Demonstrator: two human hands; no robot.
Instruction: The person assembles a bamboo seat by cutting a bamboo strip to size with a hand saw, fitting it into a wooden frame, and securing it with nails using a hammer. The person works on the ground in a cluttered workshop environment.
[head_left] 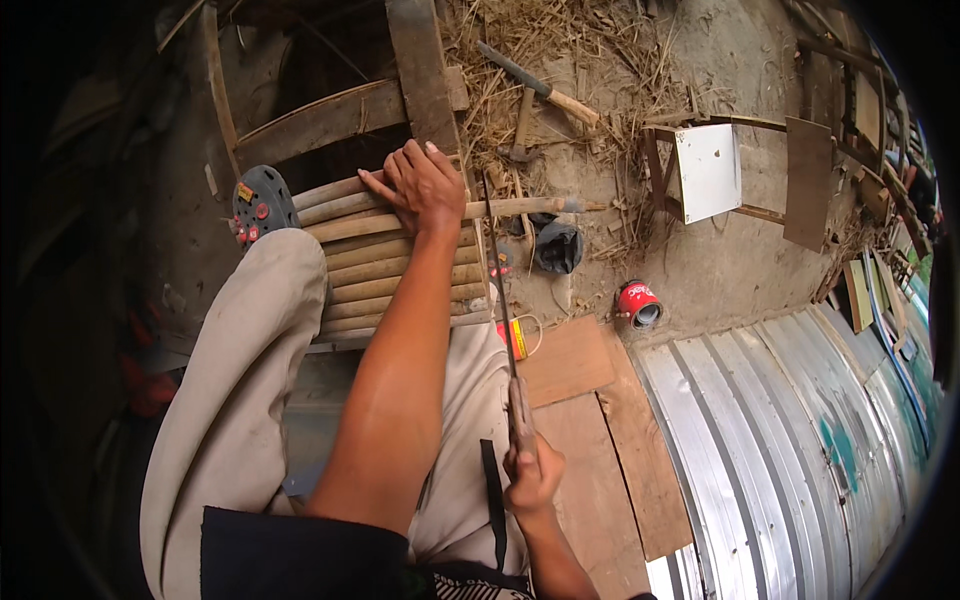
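Observation:
Several bamboo poles lie side by side on a low wooden support in front of me. My left hand is closed over the upper poles, pressing on one that juts out to the right past the others. In my right hand is the wooden handle of a handsaw. The thin dark blade points away from me and crosses the jutting bamboo pole just right of my left hand. Whether its teeth have entered the pole cannot be made out. My grey clog rests at the poles' left ends.
A long-bladed tool and a hammer lie among straw beyond the poles. Rightward are a black plastic bag, a red can and a white panel. Wooden boards and ribbed metal sheeting lie near right.

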